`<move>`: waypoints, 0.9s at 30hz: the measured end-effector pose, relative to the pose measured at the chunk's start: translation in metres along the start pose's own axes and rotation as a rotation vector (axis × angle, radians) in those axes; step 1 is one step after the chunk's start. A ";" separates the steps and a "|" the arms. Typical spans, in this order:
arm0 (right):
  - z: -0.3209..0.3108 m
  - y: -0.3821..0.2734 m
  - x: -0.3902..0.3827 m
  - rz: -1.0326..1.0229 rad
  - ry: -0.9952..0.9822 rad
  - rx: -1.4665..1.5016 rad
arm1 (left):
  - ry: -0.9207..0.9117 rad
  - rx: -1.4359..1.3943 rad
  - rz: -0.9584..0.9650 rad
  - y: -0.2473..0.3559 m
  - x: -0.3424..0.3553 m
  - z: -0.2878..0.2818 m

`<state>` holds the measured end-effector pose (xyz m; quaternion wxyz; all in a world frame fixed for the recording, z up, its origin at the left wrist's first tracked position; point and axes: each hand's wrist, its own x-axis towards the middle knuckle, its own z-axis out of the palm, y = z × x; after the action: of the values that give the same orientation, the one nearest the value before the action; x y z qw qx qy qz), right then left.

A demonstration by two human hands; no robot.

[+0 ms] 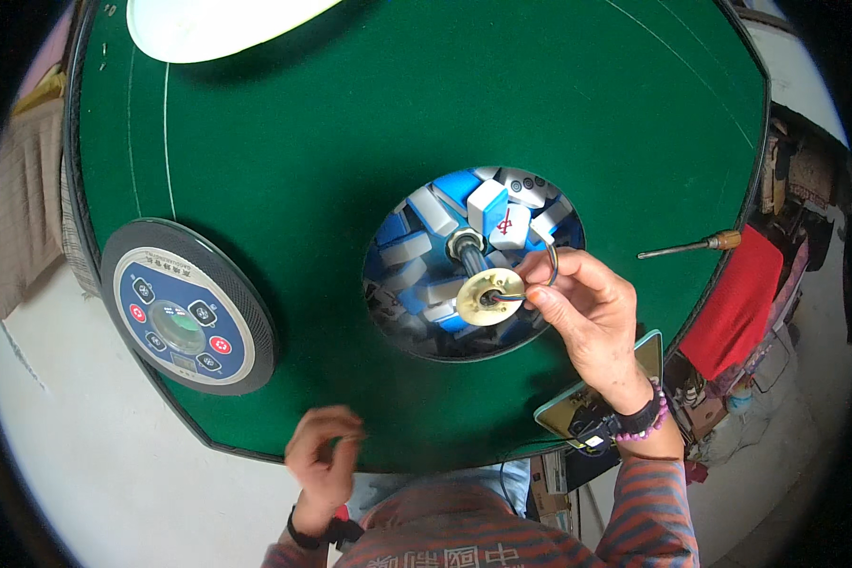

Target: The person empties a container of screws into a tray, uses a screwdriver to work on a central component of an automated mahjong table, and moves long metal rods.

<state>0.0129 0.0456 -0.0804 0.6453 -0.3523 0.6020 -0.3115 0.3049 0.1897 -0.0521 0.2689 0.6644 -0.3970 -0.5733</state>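
Note:
A round opening in the green table shows white-and-blue mahjong tiles (433,210) lying jumbled inside. From among them rises a metal post (470,254), with a pale yellow disc (480,309) at its upper end. A dark cable (554,263) comes out through the disc's centre and curves up in a loop. My right hand (592,317) is over the opening's right side, thumb and fingers closed on this cable beside the disc. Near the table's front edge is my left hand (324,459), its fingers curled but smeared by motion; nothing shows clearly in it.
A round control panel (182,308) with buttons rests at the table's left edge. A screwdriver (688,244) lies at the right, and a phone-like flat device (648,357) is under my right wrist. A white round dish or cover (222,28) sits at the far left.

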 end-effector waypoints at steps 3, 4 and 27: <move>0.001 -0.002 -0.001 0.055 0.007 0.016 | -0.102 -0.090 0.004 0.033 0.049 0.037; 0.002 -0.002 -0.002 0.085 0.020 0.030 | -0.123 -0.156 -0.030 0.038 0.061 0.049; 0.011 -0.005 -0.003 0.065 0.167 0.082 | -0.235 -0.339 -0.348 0.052 0.121 0.114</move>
<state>0.0242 0.0459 -0.0745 0.6166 -0.2786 0.6515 -0.3432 0.1851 0.0715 -0.0986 0.2255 0.5971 -0.2037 -0.7424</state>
